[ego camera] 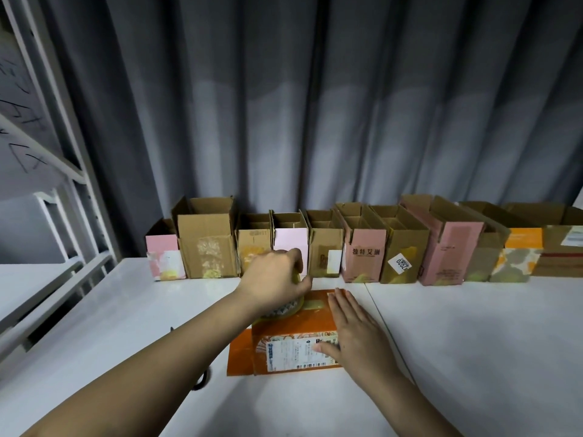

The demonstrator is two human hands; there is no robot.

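Where the hands meet: orange box (293, 328) at lower centre of the frame, lying on the white table (473, 342), its left end flap open.
Box front: white shipping label (296, 353) facing the camera.
Tape roll: tape roll (284, 310) on the box's far left top; a yellowish strip (313, 305) runs right from it.
Left hand: left hand (274, 275) grips the roll from above, fingers curled round it.
Right hand: right hand (353, 329) pressed flat on the box top, fingers straight and together, thumb on the label.
Behind: row of open cartons (362, 247) across mid-frame, against a grey curtain (315, 105).
Upper left: white metal rack (47, 159).
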